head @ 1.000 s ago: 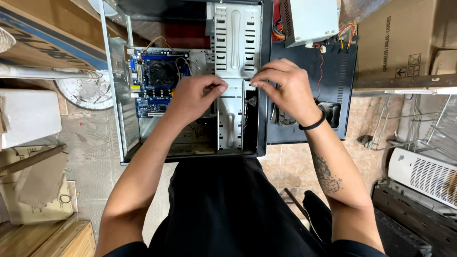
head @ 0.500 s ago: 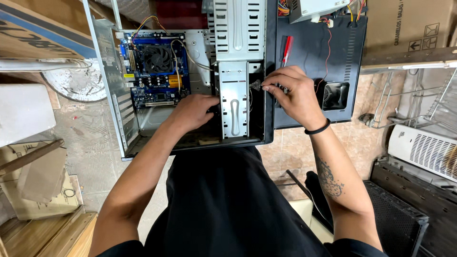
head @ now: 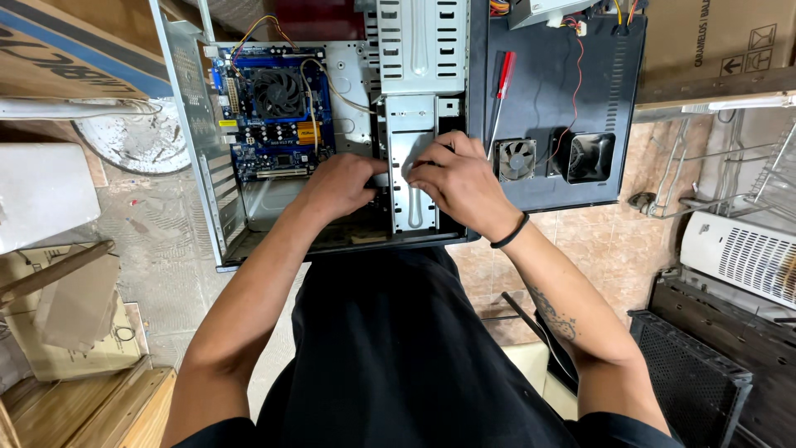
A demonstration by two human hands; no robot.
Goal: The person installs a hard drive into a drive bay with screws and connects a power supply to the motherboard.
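A grey metal drive cage [head: 412, 178] is seen inside an open computer case [head: 249, 207] laid on a tiled floor [head: 157, 241], its long axis running away from the person. It is touched by both curled hands, the left hand [head: 340, 184] and right hand [head: 460, 182], with fingertips meeting on it

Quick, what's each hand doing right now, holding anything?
Left hand: fingers curled against the silver metal drive cage in the open computer case; whether it holds anything cannot be told.
Right hand: resting on the same cage, grip cannot be told.
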